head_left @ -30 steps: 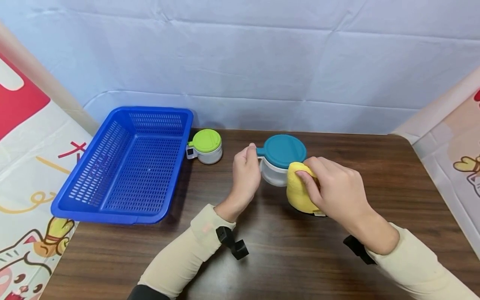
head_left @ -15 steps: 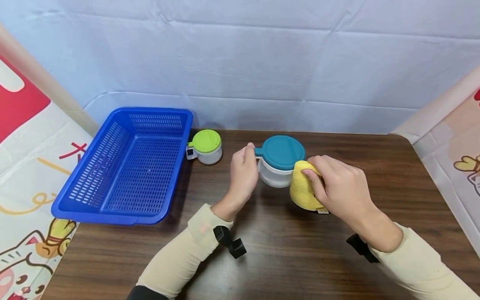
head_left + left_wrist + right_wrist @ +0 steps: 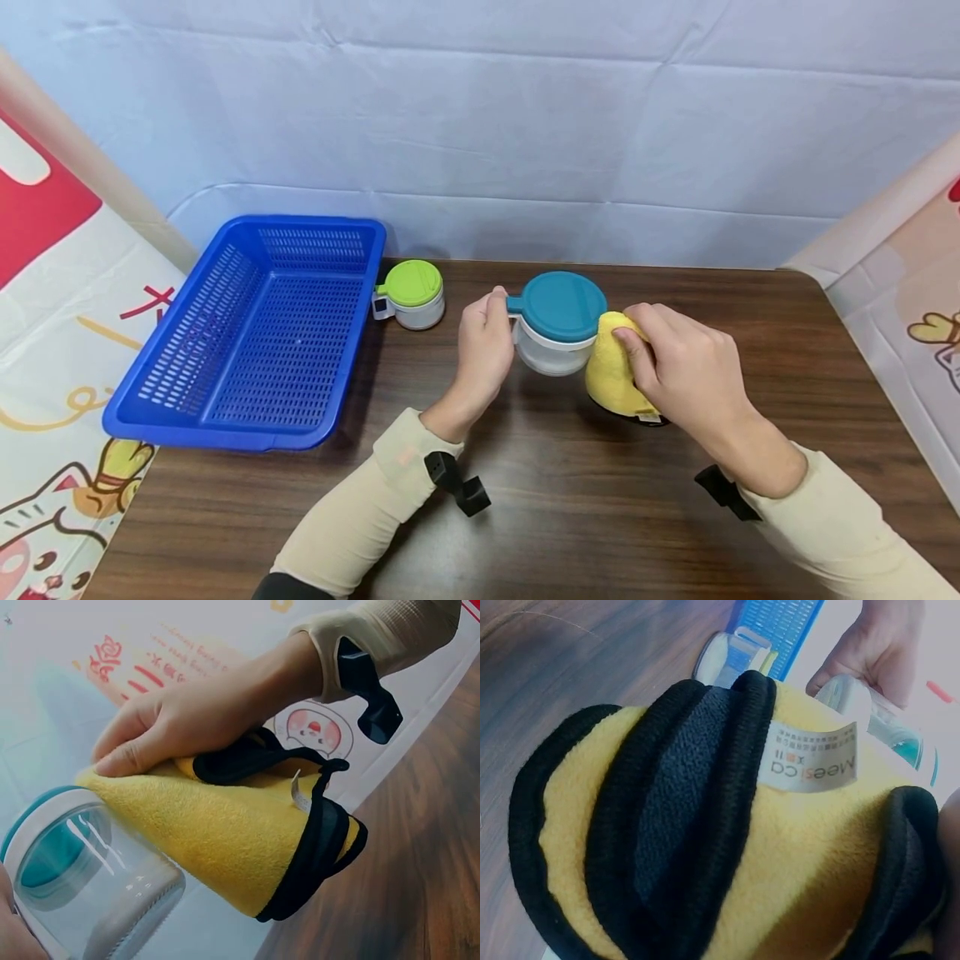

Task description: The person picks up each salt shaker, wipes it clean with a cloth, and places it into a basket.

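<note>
My left hand (image 3: 484,346) grips the handle of a clear jar (image 3: 553,357) with a teal lid (image 3: 564,307). The jar looks held up and tilted in the left wrist view, and its transparent wall (image 3: 120,862) shows there. My right hand (image 3: 686,367) pinches a folded yellow cloth (image 3: 617,375) between thumb and fingers. The cloth has black edging and a white label (image 3: 810,757). Its pinched top meets the right side of the jar's rim, and the rest hangs down. Most of the left fingers are hidden behind the handle in the head view.
A blue perforated basket (image 3: 360,367) stands at the left of the wooden table (image 3: 540,517). Just right of it sits a smaller jar with a green lid (image 3: 414,283). A pale sheet (image 3: 480,125) hangs along the table's back edge.
The jar and left hand have shifted slightly left. My right hand has moved the cloth a little right and up along the jar's side, keeping its pinch.
</note>
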The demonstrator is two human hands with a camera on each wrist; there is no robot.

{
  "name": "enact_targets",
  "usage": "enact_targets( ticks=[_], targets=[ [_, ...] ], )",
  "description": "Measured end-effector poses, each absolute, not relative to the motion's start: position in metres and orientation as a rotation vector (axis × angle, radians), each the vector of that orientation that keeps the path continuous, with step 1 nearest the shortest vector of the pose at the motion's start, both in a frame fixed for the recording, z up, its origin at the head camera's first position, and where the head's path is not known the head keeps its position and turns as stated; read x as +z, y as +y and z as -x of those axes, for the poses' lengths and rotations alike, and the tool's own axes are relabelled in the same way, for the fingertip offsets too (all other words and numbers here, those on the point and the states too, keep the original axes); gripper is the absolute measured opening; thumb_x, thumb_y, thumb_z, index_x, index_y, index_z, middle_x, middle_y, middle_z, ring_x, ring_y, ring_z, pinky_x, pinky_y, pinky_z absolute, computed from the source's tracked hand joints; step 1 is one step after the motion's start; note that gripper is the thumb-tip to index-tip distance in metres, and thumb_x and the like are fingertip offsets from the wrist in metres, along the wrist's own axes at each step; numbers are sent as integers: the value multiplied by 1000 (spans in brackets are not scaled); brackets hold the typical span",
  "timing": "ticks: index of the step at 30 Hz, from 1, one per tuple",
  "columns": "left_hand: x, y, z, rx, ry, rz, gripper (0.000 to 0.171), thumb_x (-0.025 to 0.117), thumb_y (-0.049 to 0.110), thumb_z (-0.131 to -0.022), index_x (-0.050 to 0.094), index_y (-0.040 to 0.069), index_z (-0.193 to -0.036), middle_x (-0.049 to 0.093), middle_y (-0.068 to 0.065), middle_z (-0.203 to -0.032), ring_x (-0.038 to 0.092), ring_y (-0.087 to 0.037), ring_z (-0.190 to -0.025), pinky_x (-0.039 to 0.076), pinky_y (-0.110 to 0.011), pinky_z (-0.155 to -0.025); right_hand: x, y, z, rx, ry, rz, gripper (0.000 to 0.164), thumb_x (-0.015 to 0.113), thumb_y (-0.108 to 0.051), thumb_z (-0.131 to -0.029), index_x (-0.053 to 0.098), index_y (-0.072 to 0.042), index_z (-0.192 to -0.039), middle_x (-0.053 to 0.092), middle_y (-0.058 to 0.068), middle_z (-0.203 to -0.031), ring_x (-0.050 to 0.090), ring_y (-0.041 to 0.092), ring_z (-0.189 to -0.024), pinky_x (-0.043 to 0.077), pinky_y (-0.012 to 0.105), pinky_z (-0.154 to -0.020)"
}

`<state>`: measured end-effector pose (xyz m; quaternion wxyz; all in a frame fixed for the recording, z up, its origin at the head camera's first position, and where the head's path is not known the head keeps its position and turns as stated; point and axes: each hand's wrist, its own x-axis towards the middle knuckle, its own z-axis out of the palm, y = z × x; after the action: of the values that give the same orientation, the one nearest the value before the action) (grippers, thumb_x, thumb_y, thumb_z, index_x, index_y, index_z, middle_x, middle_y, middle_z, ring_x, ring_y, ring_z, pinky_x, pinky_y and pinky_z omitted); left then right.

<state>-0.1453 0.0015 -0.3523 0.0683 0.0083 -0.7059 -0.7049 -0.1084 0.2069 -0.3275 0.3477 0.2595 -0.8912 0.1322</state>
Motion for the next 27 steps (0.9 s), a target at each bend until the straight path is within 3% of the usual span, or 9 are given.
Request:
enact_targets(
  ticks=[8,18,27],
  targets=[
    [-354,1,146,-2136,-2118,2,48,33,29,-101,38,9,-57,33,-2,-48,31,-17,-40,25,-25,-40,-329,208,112,377,-2307,-637,42,39,-43,-98,59,-7,-88,54,3,-66,47,17,-48,38,38,-39],
    [-354,0,145,-2125,-2130,21,48,32,30,-100,39,9,-58,33,-3,-48,32,-18,-41,26,-25,-41,-329,210,117,384,-2319,-592,19,57,-25,-90,59,-6,-88,54,5,-67,46,17,-47,38,38,-40],
    [-355,1,146,-2106,-2122,-2,48,32,27,-100,36,10,-56,32,-2,-48,30,-16,-41,25,-25,-41,-327,210,123,386,-2326,-563,18,58,-24,-90,60,-6,-89,55,5,-66,47,18,-46,38,39,-39]
  ],
)
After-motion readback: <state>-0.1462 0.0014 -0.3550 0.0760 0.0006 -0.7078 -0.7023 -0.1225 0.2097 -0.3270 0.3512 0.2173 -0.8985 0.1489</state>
